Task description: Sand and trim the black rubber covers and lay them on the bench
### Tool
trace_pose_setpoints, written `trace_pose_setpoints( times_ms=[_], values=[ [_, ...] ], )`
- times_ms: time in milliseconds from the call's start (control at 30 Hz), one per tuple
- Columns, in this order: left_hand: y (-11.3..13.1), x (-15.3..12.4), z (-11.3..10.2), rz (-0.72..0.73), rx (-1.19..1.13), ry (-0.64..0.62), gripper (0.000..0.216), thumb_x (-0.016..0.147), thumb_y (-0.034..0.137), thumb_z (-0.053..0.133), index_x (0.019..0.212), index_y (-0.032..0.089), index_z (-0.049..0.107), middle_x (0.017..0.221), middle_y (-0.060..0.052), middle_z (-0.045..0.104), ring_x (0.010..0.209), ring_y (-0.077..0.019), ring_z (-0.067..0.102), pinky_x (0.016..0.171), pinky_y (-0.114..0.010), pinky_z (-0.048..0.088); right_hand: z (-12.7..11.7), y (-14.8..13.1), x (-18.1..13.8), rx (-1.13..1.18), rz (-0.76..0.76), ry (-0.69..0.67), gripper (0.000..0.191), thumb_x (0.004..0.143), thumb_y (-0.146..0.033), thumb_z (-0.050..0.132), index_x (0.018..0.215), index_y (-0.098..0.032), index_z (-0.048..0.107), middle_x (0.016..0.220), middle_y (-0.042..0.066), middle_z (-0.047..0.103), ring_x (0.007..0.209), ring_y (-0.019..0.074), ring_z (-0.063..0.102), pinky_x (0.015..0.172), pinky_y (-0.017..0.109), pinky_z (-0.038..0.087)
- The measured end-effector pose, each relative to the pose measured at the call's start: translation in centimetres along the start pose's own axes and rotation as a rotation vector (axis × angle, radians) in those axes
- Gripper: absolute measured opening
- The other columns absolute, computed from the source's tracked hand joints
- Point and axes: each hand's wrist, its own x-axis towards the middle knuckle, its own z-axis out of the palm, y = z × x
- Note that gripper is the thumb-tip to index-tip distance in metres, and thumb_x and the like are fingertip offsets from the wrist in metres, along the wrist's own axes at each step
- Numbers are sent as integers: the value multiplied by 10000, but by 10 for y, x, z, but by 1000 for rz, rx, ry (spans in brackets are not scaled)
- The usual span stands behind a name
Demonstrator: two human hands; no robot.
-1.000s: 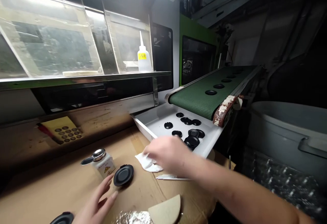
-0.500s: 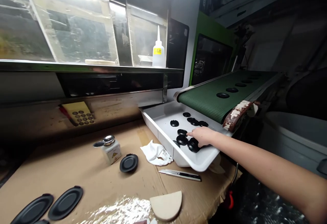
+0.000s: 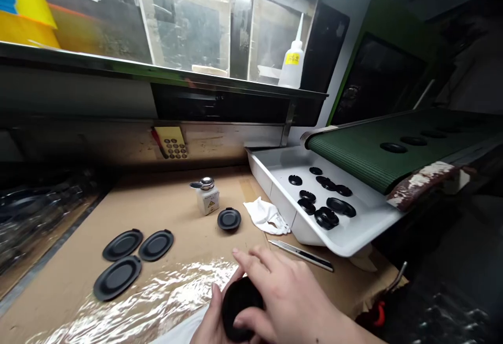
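Observation:
Low in the view, a black round plastic lid (image 3: 242,304) is held between my two hands. My left hand (image 3: 212,315) grips its left side, partly cut off by the bottom edge. My right hand (image 3: 285,289) lies over its right side, thumb on the lid's face and fingers over the top. A utility knife (image 3: 304,255) lies just beyond my right hand. One similar black lid (image 3: 229,219) rests on the cardboard ahead, and three more, including this lid (image 3: 118,278), lie to the left. Several black lids (image 3: 326,218) sit in the white tray (image 3: 263,176).
A green conveyor belt (image 3: 353,150) carrying black lids ends over the tray. On the cardboard (image 3: 188,252) stand a pump bottle (image 3: 207,197) and a white cloth (image 3: 265,215). A nozzle bottle (image 3: 292,66) is on the metal shelf (image 3: 157,74) above.
My right hand has come back from the tray to the near edge, now on a black lid. My left hand has entered view, holding it too. The view has turned left.

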Motion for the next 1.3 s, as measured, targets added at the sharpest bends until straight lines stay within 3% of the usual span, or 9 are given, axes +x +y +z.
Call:
trace_pose_setpoints(
  times_ms=[167,300,467,567,700,867,1000,1167,1300],
  values=[
    [14,-12,-6,132,-30,58,364,750,436,571,1013,211,683,1156,-200,609,1120,-367,494,951,-518,348,38,29,-13,34,48,-21,475,738,-294,633,1195,-276,503,1198,52,535,1078,264,490,924,417,419],
    [18,-15,-6,204,-52,87,364,772,417,552,999,169,691,1140,-238,605,1121,-373,485,970,-529,318,48,54,-26,54,57,-41,430,732,-191,605,1142,-304,537,1146,34,559,1011,246,528,867,413,456],
    [12,-14,0,283,5,181,304,782,293,579,994,99,679,1124,-258,612,1095,-383,513,948,-577,332,54,57,-22,243,31,254,318,832,-150,384,1115,-223,509,1006,62,592,906,181,572,765,314,500],
    [10,-14,-1,280,10,257,267,776,237,593,1004,120,665,1126,-218,631,1098,-339,530,963,-547,330,66,38,-20,296,-116,407,272,824,-150,430,1083,-190,505,905,57,607,784,149,586,663,243,505],
    [10,-13,-5,161,-132,253,358,804,413,510,988,148,666,1094,-180,661,1075,-279,559,1023,-452,258,84,15,-18,96,-411,505,222,761,-130,537,971,-182,584,740,31,603,612,135,518,517,226,454],
    [8,-10,-3,195,-173,273,298,823,371,492,892,155,685,945,-110,715,1027,-260,585,1009,-415,298,73,20,2,30,-421,403,209,816,-181,473,963,-178,622,729,49,603,624,150,475,515,258,409],
    [8,-9,0,192,-186,329,285,815,370,514,920,155,668,902,-83,720,967,-252,612,967,-421,363,63,28,17,76,-388,347,185,812,-199,503,946,-211,631,779,35,606,662,152,472,552,273,401],
    [9,-12,-2,190,-141,365,255,824,313,513,962,140,642,941,-106,709,994,-263,597,945,-425,388,64,38,7,279,-237,344,228,799,-136,541,1010,-209,586,833,34,609,740,149,522,635,272,440],
    [9,-11,-2,177,-186,338,278,834,347,486,958,155,644,941,-110,709,1018,-264,588,959,-431,375,64,45,-9,344,-326,275,216,822,-129,546,1020,-206,587,841,32,634,746,146,534,651,272,445]
  ],
)
